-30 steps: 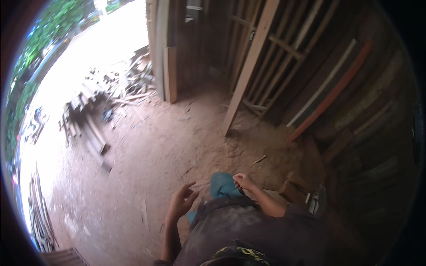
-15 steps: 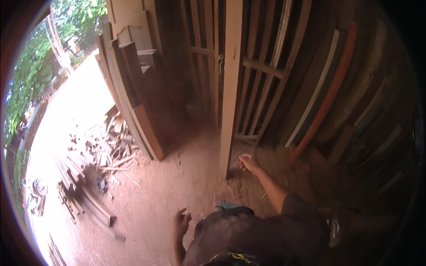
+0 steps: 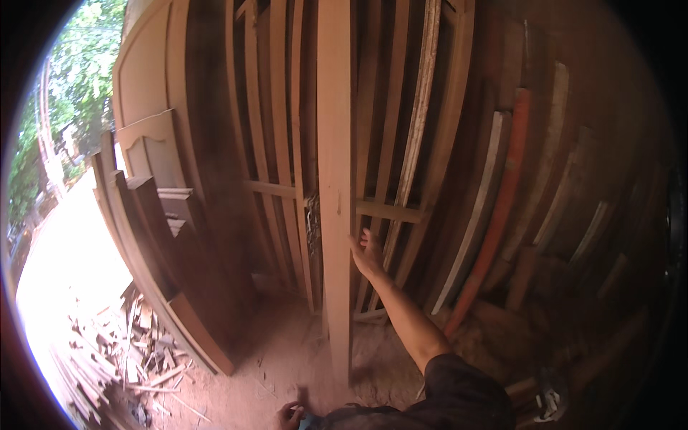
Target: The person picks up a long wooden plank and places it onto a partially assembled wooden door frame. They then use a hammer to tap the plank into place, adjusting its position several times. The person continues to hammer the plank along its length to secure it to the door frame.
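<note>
Slatted wooden frame stands upright at the rear. Pale plank stands upright directly before it, near mid-view. Orange-red board leans to the right of both. Right hand raised at the plank's right edge, thumb and fingers apart; contact cannot be confirmed. Left hand low at the lower border, partly seen; whether its fingers are apart or together cannot be told.

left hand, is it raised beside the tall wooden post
No, the left hand is low near the picture's bottom edge; the right hand is raised beside the tall wooden post.
</note>
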Available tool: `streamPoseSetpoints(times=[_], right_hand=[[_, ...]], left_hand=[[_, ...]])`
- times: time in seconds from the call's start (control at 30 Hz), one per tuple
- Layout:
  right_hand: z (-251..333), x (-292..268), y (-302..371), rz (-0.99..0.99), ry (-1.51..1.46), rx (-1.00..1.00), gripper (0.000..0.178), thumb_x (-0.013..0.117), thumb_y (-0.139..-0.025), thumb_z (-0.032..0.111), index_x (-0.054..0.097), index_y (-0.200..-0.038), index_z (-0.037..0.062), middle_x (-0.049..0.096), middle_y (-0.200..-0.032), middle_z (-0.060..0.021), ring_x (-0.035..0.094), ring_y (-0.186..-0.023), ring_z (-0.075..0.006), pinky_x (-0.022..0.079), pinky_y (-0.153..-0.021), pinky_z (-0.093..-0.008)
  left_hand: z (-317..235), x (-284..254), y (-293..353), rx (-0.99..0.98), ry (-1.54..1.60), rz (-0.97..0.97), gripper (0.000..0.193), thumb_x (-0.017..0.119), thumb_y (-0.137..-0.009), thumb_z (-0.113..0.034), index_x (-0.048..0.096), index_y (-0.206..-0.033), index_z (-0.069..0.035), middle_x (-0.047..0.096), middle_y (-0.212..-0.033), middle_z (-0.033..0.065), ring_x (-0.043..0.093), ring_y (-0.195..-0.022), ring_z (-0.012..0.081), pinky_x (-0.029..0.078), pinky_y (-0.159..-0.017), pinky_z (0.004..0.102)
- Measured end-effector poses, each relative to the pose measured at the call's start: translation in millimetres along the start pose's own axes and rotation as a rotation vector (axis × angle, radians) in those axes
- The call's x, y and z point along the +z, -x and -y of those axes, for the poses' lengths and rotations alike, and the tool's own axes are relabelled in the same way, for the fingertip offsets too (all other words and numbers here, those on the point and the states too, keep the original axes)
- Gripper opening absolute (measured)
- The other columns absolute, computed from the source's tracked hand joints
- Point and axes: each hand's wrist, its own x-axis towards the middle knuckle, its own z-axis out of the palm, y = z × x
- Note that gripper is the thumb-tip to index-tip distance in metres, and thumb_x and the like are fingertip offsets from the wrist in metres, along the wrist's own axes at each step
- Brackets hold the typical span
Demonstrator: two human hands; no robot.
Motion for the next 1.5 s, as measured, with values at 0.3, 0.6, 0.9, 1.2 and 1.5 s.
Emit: streamPoseSetpoints(times=[0.3, 0.6, 0.9, 1.2, 1.5], right_hand=[[-37.8, 14.0, -39.5, -0.095, 0.005, 0.162, 0.047, 0.068, -0.096, 0.056, 0.079, -0.113, 0.0133, 0.071, -0.071, -0.0062, 0.063, -0.061, -0.0150, 0.046, -0.053, -0.0395], [51.5, 5.2, 28.9, -0.115, 0.001, 0.149, 0.071, 0.068, -0.096, 0.057, 0.054, -0.129, -0.0035, 0.068, -0.107, -0.0283, 0.068, -0.104, -0.0383, 0.050, -0.089, -0.0461], [94.0, -53.5, 176.4, -0.324, -0.165, 0.259, 0.066, 0.069, -0.097, 0.050, 0.053, -0.137, 0.0001, 0.064, -0.122, -0.0154, 0.058, -0.114, -0.0254, 0.046, -0.100, -0.0375], [126.7, -99.8, 298.7, -0.633, -0.299, 0.202, 0.089, 0.064, -0.097, 0.063, 0.042, -0.150, -0.0047, 0.056, -0.143, -0.0167, 0.051, -0.132, -0.0242, 0.042, -0.108, -0.0383], [146.3, -127.9, 433.0, -1.253, -0.268, 0.149, 0.088, 0.057, -0.099, 0.065, 0.046, -0.150, -0.0060, 0.059, -0.140, -0.0172, 0.052, -0.131, -0.0242, 0.041, -0.111, -0.0385]], left_hand=[[-120.9, -50.5, -185.6, -0.008, 0.007, 0.424, 0.035, 0.066, -0.101, -0.014, 0.065, -0.135, -0.004, 0.074, -0.093, 0.0086, 0.068, -0.083, 0.0140, 0.053, -0.071, 0.0276], [-141.0, -73.9, -375.1, -0.059, -0.040, 0.735, 0.050, 0.071, -0.098, -0.015, 0.053, -0.143, -0.001, 0.072, -0.089, 0.0069, 0.070, -0.075, 0.0199, 0.057, -0.070, 0.0337], [-231.4, 49.2, -342.6, 0.163, 0.016, 1.079, 0.080, 0.079, -0.090, -0.011, 0.039, -0.159, -0.011, 0.048, -0.153, 0.0148, 0.046, -0.139, 0.0270, 0.039, -0.113, 0.0468], [-220.7, 143.0, -274.4, 0.470, -0.001, 1.431, 0.043, 0.080, -0.091, -0.014, 0.063, -0.129, -0.002, 0.068, -0.123, 0.0108, 0.064, -0.112, 0.0213, 0.048, -0.098, 0.0386], [-182.7, 173.4, -164.6, 0.702, -0.281, 1.554, 0.041, 0.083, -0.088, -0.019, 0.067, -0.122, -0.003, 0.068, -0.119, 0.0120, 0.066, -0.103, 0.0238, 0.053, -0.089, 0.0399]])
